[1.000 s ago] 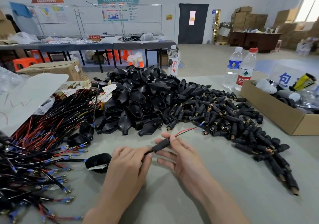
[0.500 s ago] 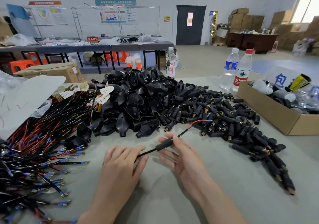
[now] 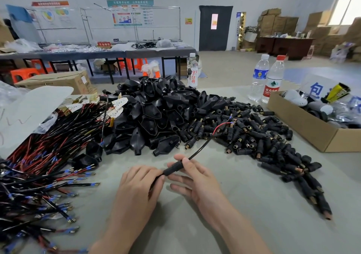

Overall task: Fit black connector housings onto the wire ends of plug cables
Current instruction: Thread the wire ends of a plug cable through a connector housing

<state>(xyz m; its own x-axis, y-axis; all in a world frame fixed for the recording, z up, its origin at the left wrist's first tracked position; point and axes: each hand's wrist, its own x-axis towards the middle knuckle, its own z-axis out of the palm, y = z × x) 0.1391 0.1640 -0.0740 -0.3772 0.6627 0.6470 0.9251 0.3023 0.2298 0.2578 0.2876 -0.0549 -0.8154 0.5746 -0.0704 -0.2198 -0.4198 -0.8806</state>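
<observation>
Two hands over open table [image 3: 244,201]: left hand [image 3: 136,189] grips the cable [image 3: 199,150], right hand [image 3: 197,179] pinches its black housing [image 3: 172,170].

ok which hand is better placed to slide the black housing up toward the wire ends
Right. The right hand pinches the black housing, and the wire ends lie ahead, to its right. The left hand grips the cable behind the housing, steadying it.

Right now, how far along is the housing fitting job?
Done: no clear finished pile. In hand: the right hand pinches a small black housing threaded on one cable, which the left hand grips; its red and blue wire ends stick out bare. Left: the big cable heap and the housing heaps.
</observation>
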